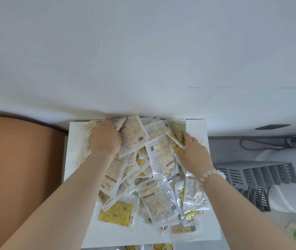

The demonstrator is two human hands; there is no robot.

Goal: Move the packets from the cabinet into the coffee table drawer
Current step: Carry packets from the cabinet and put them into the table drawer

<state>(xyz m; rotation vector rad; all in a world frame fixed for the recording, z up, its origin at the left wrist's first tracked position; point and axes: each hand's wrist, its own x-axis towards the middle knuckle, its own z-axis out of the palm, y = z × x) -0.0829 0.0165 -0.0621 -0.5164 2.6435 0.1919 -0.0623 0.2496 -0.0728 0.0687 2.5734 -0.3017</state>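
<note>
The packets lie in 1 loose heap inside the open white drawer, judged to be the coffee table drawer. The heap's long axis runs near to far. Its far end reaches the edge of the white top that overhangs the drawer.

Both hands work at the far end of the heap, 1 on each side:
- The left hand is at the far-left corner, fingers curled down over a bunch of packets and gripping them.
- The right hand, with a bead bracelet at the wrist, is at the far-right side, thumb and fingers pinching several packets.

Most of the heap lies between the 2 forearms and nearer the person than the hands. Neither hand is clearly closer to it.

Judgement: the coming move turns on that far edge. Any push or release should go down and far, under the top, and any withdrawal should come back along the near-far axis.
</note>
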